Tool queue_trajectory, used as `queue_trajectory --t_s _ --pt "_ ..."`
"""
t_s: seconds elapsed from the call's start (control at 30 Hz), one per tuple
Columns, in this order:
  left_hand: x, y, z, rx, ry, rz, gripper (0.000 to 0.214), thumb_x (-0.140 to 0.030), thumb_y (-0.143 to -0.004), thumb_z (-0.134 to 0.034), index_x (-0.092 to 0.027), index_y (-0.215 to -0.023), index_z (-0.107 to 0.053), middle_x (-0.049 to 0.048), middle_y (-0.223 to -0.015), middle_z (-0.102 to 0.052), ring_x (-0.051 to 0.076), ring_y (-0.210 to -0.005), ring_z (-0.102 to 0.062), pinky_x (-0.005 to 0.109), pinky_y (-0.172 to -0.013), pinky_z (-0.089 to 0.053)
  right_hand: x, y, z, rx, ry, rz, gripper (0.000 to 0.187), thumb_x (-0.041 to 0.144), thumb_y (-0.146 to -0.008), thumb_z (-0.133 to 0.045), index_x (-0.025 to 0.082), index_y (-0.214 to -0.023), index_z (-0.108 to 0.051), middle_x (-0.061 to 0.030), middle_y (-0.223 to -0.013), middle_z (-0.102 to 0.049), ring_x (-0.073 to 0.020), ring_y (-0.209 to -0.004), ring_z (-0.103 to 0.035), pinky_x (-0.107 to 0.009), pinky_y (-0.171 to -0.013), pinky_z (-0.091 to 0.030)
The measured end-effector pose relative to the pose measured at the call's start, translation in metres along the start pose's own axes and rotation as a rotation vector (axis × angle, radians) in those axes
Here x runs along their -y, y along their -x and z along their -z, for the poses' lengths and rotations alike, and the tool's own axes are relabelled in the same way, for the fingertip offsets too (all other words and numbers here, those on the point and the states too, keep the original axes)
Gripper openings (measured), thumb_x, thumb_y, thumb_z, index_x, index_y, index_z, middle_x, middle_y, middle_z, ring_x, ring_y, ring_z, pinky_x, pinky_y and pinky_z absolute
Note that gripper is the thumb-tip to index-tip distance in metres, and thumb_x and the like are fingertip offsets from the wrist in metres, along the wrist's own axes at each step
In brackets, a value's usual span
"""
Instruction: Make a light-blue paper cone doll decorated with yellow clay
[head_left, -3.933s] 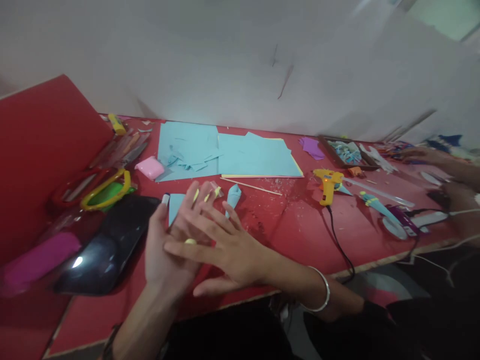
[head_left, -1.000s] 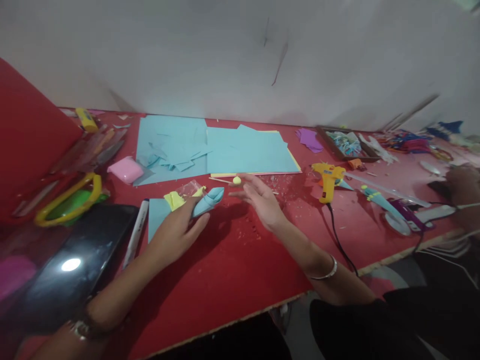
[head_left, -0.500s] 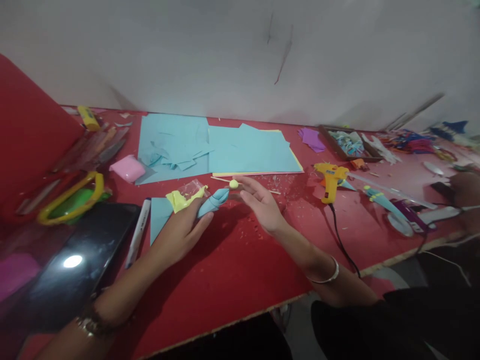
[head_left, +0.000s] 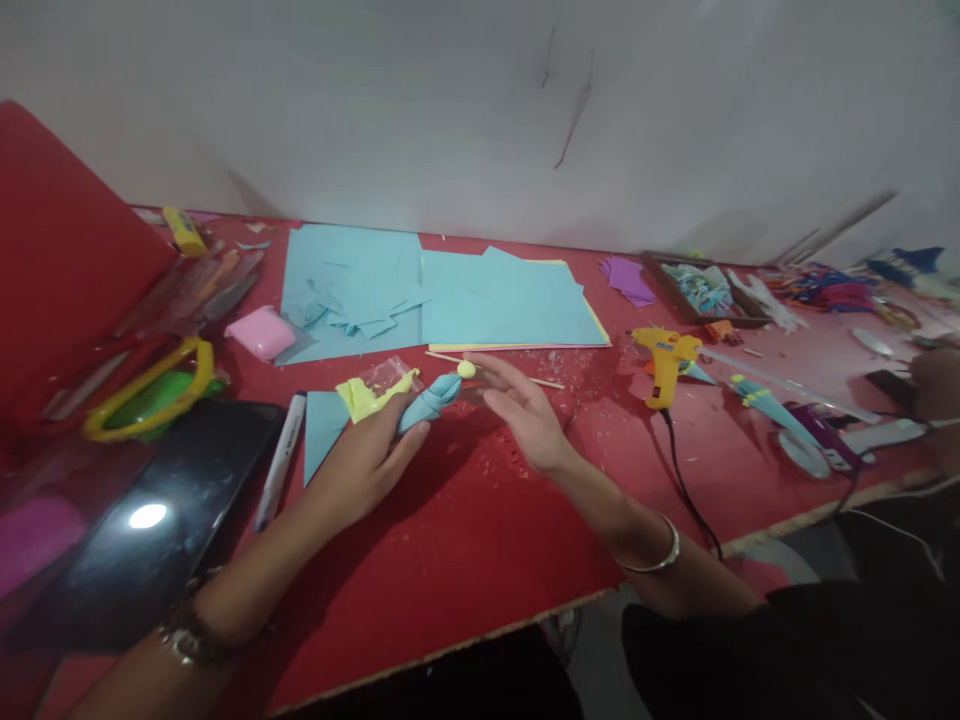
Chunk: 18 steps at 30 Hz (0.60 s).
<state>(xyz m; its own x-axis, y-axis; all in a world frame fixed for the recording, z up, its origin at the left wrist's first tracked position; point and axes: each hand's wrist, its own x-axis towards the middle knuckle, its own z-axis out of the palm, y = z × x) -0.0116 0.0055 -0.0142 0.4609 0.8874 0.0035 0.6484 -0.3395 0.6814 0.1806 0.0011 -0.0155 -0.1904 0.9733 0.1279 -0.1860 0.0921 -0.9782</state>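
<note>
Meeting the cone (head_left: 429, 402), it seems, is the ball (head_left: 466, 370), held at the fingertips of the right hand (head_left: 529, 420), thumb spread; moments ago a gap parted them. The left hand (head_left: 375, 447) wraps the cone, between the table's (head_left: 480, 545) front and back edges.

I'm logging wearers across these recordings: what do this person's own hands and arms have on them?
Both the left hand and right hand are ungloved. A dark band with silvery parts circles the left wrist; a thin silvery bangle rings the right forearm.
</note>
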Motion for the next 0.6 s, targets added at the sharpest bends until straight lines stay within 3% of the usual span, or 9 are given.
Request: queue_trajectory --t_s 0.17,0.4,0.6 --pt "0.0001 -0.0001 -0.0006 -0.012 0.011 0.010 0.043 -0.044 -0.090 -0.028 -0.018 -0.121 -0.041 0.0081 -0.107 -0.062 0.024 -0.092 -0.058 0.034 -0.079 -0.043 0.0032 0.0022 -0.0018 0.017 0.071 0.005 0.038 0.021 -0.080 -0.050 0.033 -0.116 -0.054 0.0008 -0.125 -0.053 -0.0164 -0.105 -0.056 -0.039 -0.097 -0.042" --pt "0.0026 0.0006 -0.0029 -0.019 0.035 0.025 0.047 -0.046 -0.090 -0.027 -0.018 -0.126 -0.037 0.0084 -0.110 -0.062 0.026 -0.102 -0.056 0.036 -0.085 -0.042 0.0030 0.0036 -0.0052 0.075 0.023 0.018 0.042 0.021 -0.081 -0.049 0.035 -0.120 -0.049 0.0011 -0.114 -0.057 -0.0151 -0.095 -0.060 -0.039 -0.094 -0.044" --pt "0.0041 0.0006 -0.0037 -0.042 0.021 0.032 0.048 -0.047 -0.090 -0.026 -0.019 -0.129 -0.035 0.0092 -0.120 -0.058 0.026 -0.104 -0.056 0.035 -0.087 -0.042 0.0033 0.0059 -0.0059 0.114 0.101 0.007 0.048 0.020 -0.083 -0.047 0.036 -0.128 -0.042 -0.0004 -0.119 -0.054 -0.0171 -0.100 -0.058 -0.041 -0.095 -0.044"
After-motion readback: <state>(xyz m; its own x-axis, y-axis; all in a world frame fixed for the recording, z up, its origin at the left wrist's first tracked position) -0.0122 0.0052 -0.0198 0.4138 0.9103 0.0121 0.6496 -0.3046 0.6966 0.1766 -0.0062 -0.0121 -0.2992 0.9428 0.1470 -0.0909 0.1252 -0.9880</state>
